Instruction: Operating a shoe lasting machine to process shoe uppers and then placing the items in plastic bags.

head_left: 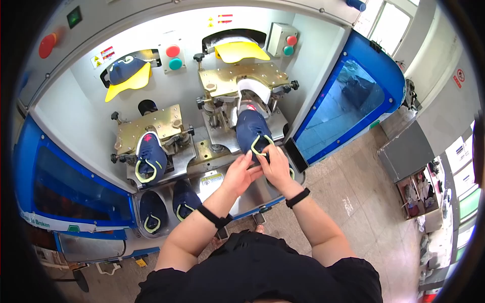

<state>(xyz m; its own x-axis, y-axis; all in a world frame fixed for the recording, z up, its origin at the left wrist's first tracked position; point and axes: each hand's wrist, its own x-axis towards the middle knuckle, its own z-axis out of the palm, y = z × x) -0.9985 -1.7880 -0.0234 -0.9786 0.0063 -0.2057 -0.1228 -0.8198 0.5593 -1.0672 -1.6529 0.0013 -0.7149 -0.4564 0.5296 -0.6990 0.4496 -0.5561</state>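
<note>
A navy shoe upper (251, 126) with lime-green collar trim sits on the right-hand metal station, its toe pointing away from me. My left hand (239, 174) holds its near end from the left, thumb side against the collar and the other fingers reaching across below. My right hand (275, 165) pinches the near end of the collar from the right. The fingers partly hide this end. A second navy shoe upper (151, 156), with a red mark on its tongue, rests on the left-hand station, touched by neither hand.
Two more navy uppers (153, 209) lie in the metal tray at front left; lime trim shows behind my right wrist. Brass plates (151, 129) with black knobs stand at both stations. Yellow flaps (242, 51) hang above. Red and green buttons (175, 63) and blue-framed doors (348, 96) flank them.
</note>
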